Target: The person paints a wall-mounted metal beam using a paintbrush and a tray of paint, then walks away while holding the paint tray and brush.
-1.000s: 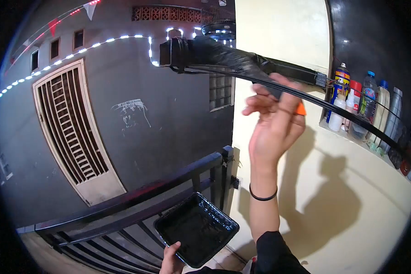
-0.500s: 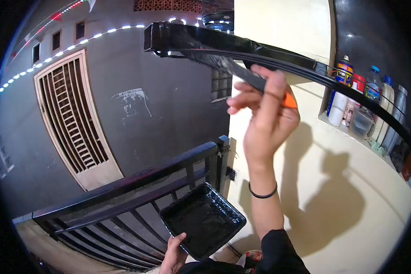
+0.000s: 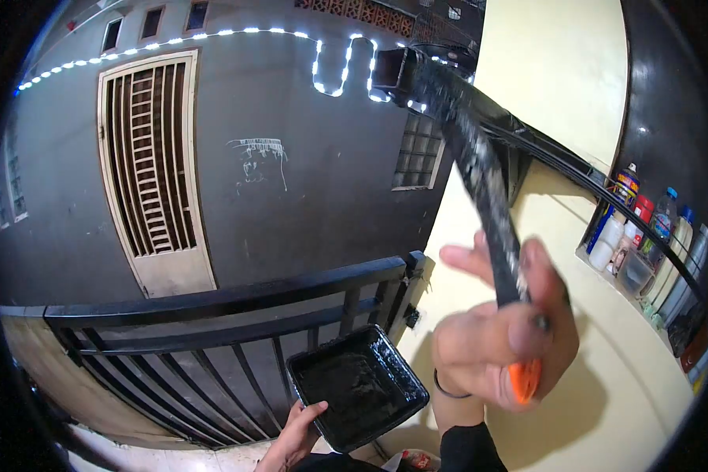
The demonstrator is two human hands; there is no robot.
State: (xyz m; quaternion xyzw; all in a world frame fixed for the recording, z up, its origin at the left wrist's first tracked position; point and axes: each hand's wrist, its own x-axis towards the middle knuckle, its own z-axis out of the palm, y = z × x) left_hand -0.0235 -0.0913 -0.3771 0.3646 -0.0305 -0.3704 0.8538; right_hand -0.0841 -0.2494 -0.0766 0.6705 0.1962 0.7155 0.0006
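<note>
My right hand [image 3: 507, 338] is closed round a brush [image 3: 484, 181] with a dark, paint-smeared handle and an orange end that shows below the fingers. The brush points up and away, its far end over the end of a black metal beam [image 3: 519, 130]; whether they touch I cannot tell. Low in the view my left hand [image 3: 300, 429] grips the left edge of a square black tray [image 3: 358, 385], thumb on the rim. Wet, shiny black paint coats the inside of the tray.
A black metal railing [image 3: 228, 307] runs across the lower left. Beyond it stand a grey wall [image 3: 315, 197] and a barred door [image 3: 153, 173]. At the right, bottles and a spray can [image 3: 625, 185] stand on a ledge in a cream wall [image 3: 547, 63].
My right hand has come down and nearer the camera, and the brush now points more steeply upward. The view has shifted, so the beam's end appears farther right. The tray remains in my left hand.
</note>
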